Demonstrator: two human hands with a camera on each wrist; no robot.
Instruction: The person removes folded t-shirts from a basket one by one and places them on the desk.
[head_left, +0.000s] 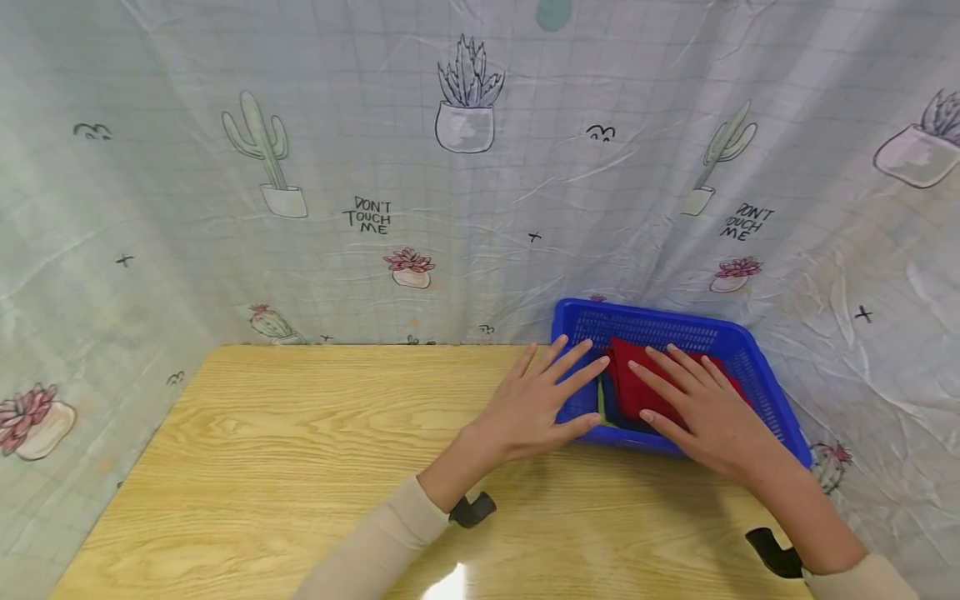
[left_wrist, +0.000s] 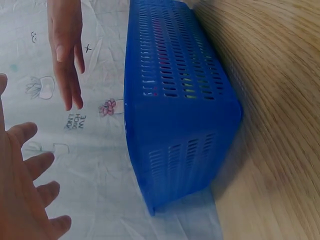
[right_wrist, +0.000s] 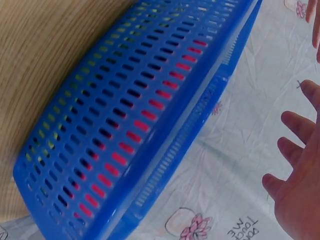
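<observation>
A blue perforated plastic basket (head_left: 652,312) stands at the far right of the table. Inside lies a folded red cloth (head_left: 628,392), with a dark blue layer and a yellow-green edge (head_left: 602,400) showing at its left side. My left hand (head_left: 534,410) is spread above the basket's left end, holding nothing. Over the red cloth hovers my right hand (head_left: 705,417), its fingers spread and empty. Both wrist views show a gap between the hands and the basket; there, the left hand (left_wrist: 25,185) and right hand (right_wrist: 300,185) are partly cut off by the frame.
The wood-grain table (head_left: 300,433) extends left and in front of the basket. A pale curtain (head_left: 337,150) with cactus prints hangs behind and along both sides, close to the basket. Black curved pieces (head_left: 474,509) sit at both wrists.
</observation>
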